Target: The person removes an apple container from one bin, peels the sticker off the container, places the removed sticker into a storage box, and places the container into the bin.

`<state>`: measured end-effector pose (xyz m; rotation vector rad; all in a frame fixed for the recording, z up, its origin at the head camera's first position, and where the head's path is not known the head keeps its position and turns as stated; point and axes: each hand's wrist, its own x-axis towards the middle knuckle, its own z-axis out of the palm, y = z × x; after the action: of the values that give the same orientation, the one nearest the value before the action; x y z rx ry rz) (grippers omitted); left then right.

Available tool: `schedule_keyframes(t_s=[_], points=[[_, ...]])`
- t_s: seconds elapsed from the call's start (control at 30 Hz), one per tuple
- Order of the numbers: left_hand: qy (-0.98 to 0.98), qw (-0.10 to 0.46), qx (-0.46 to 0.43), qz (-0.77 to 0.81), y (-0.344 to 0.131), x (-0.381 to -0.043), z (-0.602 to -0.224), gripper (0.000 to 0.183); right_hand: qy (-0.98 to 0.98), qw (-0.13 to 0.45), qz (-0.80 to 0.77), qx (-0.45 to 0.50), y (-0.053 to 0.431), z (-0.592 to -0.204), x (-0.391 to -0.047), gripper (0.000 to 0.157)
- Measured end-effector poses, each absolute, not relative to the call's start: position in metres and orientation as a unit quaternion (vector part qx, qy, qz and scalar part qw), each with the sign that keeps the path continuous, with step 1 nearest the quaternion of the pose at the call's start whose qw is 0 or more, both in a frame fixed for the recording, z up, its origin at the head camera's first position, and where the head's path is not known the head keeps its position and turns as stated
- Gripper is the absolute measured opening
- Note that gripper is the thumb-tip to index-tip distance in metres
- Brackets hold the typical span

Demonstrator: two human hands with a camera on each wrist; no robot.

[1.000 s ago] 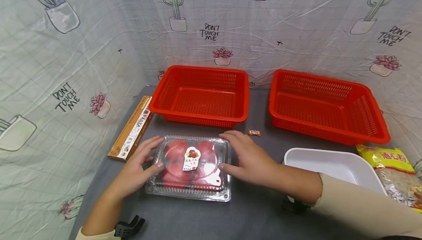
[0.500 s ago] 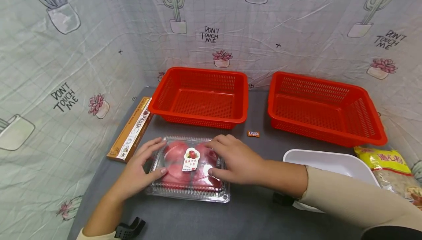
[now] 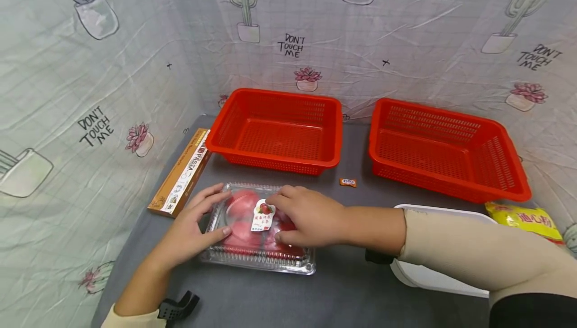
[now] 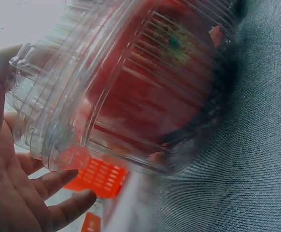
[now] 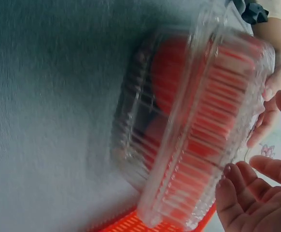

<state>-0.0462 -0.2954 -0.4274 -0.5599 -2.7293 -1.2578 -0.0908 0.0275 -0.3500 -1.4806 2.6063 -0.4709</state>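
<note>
A clear plastic clamshell box (image 3: pixel 241 238) of red apples lies closed on the grey tabletop, with a white printed label (image 3: pixel 263 215) on its lid. My left hand (image 3: pixel 191 228) is at the box's left side, thumb over the lid's edge and fingers spread beyond the far left corner. The left wrist view shows those fingers (image 4: pixel 65 210) extended beside the plastic. From the right, my right hand (image 3: pixel 311 218) reaches over the lid, its fingertips near the label and partly covering the box's right half. In the right wrist view, the right fingers (image 5: pixel 249 181) are bent slightly at the lid.
Two red plastic baskets stand at the back, one left (image 3: pixel 275 161) and one right (image 3: pixel 451 184). A pasta box (image 3: pixel 182 175) lies at the left edge. Nearby are a small orange packet (image 3: pixel 348 182), a white bin (image 3: pixel 428 275) partly behind my sleeve, and a yellow bag (image 3: pixel 525 220).
My right hand has moved left, from the box's right edge onto its lid beside the label. The left hand has stayed at the left side, and the box has hardly moved.
</note>
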Motion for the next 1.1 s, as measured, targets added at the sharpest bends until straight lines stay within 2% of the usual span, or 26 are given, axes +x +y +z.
schedule_keyframes(t_s=[0.3,0.47,0.6,0.87,1.1], points=[[-0.89,0.041,-0.191,-0.413,-0.294,-0.045,-0.422,0.072,0.864,0.13,-0.126,-0.47,0.017,-0.334,-0.1,0.067],[-0.895,0.064,-0.223,-0.382,-0.294,-0.047,-0.414,0.067,0.866,0.15,-0.11,-0.464,0.011,-0.332,-0.105,0.071],[-0.9,0.061,-0.25,-0.352,-0.293,-0.049,-0.404,0.064,0.868,0.162,-0.092,-0.461,0.006,-0.328,-0.108,0.07],[-0.925,0.003,-0.268,-0.271,-0.286,-0.053,-0.376,0.055,0.869,0.182,-0.052,-0.458,-0.006,-0.324,-0.113,0.071],[-0.941,-0.038,-0.272,-0.197,-0.278,-0.061,-0.354,0.055,0.869,0.192,-0.04,-0.455,-0.01,-0.322,-0.117,0.066]])
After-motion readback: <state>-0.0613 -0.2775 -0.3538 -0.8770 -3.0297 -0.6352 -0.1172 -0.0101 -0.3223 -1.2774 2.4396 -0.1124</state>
